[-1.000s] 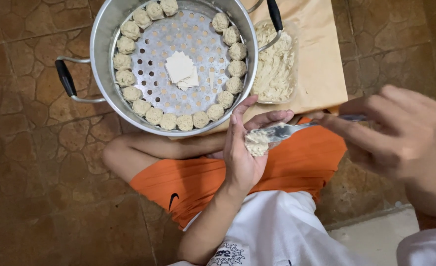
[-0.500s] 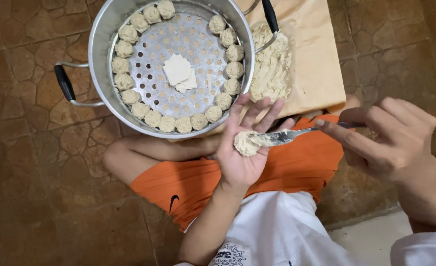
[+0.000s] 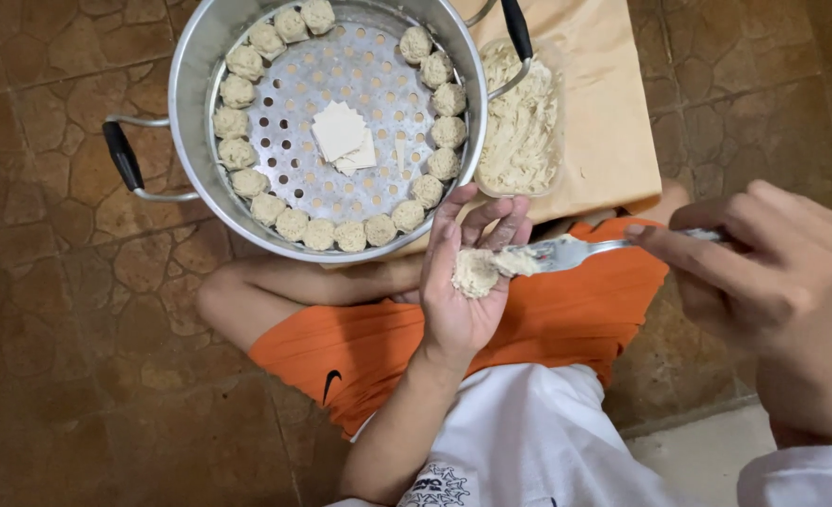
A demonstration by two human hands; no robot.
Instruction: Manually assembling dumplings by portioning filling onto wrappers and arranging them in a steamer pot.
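My left hand (image 3: 463,291) lies palm up over my lap, cupping a dumpling wrapper with pale filling (image 3: 475,271) on it. My right hand (image 3: 773,282) grips the handle of a metal spoon (image 3: 576,251), whose bowl rests on the filling at my left fingers. Just beyond the left hand stands a metal steamer pot (image 3: 191,103) with a perforated tray. Several formed dumplings (image 3: 333,235) ring the tray's edge. A small stack of square wrappers (image 3: 343,134) lies in the tray's middle.
A clear plastic tub of pale filling (image 3: 521,127) sits on brown paper (image 3: 604,113) to the right of the pot. The pot has black handles (image 3: 122,156). My folded leg in orange shorts (image 3: 388,347) rests on a brown tiled floor (image 3: 69,376).
My left hand has opened flat, showing the wrapper. The spoon now presses filling onto it. My right hand has shifted slightly right and down.
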